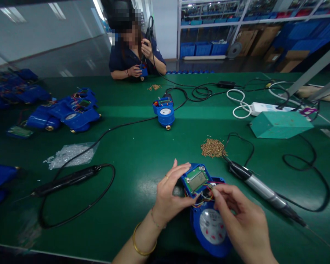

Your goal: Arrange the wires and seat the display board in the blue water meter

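Note:
A blue water meter (197, 216) lies in front of me, its round dial facing up. At its upper end is a green circuit board with a small LCD screen (197, 182). My left hand (170, 194) grips the meter's display end, fingers along its upper edge and thumb near the wires. Thumb and forefinger of my right hand (240, 212) pinch together at the thin coloured wires (207, 200) beside the board. What exactly sits between those fingertips is partly hidden. Just beyond the meter lies a pile of small brass screws (213, 147).
An electric screwdriver (260, 189) lies at right, another screwdriver (68, 179) at left with its cable looping. A bag of clear small parts (73, 154), more blue meters (78, 113), a single meter (165, 113) and a green box (280, 124) stand around. A co-worker (136, 51) works opposite.

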{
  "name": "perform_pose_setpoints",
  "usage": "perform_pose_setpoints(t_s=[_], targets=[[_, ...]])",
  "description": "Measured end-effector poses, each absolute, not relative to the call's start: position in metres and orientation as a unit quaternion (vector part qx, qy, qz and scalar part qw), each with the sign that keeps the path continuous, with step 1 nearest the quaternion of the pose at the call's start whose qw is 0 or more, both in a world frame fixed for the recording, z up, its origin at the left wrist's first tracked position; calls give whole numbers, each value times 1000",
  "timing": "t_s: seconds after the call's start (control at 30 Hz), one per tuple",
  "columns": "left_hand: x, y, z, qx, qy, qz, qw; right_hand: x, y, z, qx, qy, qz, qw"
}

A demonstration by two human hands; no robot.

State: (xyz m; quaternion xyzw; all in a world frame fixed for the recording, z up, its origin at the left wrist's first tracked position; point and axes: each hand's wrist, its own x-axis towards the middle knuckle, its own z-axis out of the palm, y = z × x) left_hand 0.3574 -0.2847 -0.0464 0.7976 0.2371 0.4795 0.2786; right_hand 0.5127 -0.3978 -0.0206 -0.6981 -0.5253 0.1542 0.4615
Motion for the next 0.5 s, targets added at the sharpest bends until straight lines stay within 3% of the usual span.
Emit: perform_pose_setpoints(t_s=[0.13, 0.5], targets=[[358, -284, -50, 792, 240, 480, 293, 514, -396, -25, -679, -454, 280, 505], [357, -285, -59, 769, 219, 506, 323, 522, -397, -26, -664, -397, 379, 509]])
